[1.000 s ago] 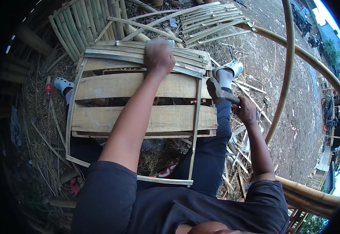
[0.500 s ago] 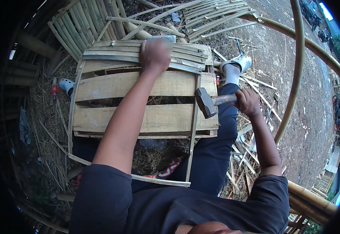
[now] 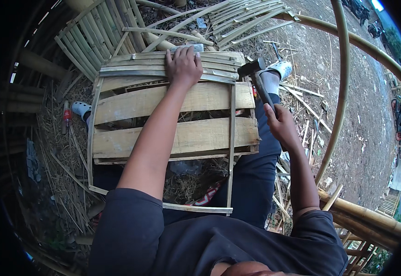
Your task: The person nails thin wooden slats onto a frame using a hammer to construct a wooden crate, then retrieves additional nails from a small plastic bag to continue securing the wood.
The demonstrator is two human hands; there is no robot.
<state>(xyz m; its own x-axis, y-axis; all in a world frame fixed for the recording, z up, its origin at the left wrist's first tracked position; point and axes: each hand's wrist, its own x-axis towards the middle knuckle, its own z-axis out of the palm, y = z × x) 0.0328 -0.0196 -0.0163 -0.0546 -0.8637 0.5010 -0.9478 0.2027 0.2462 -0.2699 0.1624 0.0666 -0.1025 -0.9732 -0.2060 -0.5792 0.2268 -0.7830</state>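
My right hand (image 3: 281, 122) is wrapped round the handle of a sledge-type hammer (image 3: 261, 87). Its dark, blocky head is just beyond the right end of a row of thin bamboo slats (image 3: 140, 63). Pressing flat on the middle of those slats, my left hand (image 3: 184, 68) has its fingers stretched toward the far edge. Beneath the slats is a slatted wooden box (image 3: 163, 101) of broad pale planks with gaps between. A thin bamboo strip frame (image 3: 231, 152) runs round the box and extends toward my body.
A grey block (image 3: 189, 47) lies just past my left fingertips. Finished-looking bamboo panels (image 3: 88, 43) lean at the far left. A curved bamboo pole (image 3: 344, 83) rises on the right. Offcuts (image 3: 308, 108) litter the ground. A red-labelled bottle (image 3: 67, 115) stands left, near my shoe (image 3: 82, 108).
My right hand has swung the hammer away from me, turning its head from beside the planks to beside the slats' right end. The left hand's fingers have straightened out over the slats.
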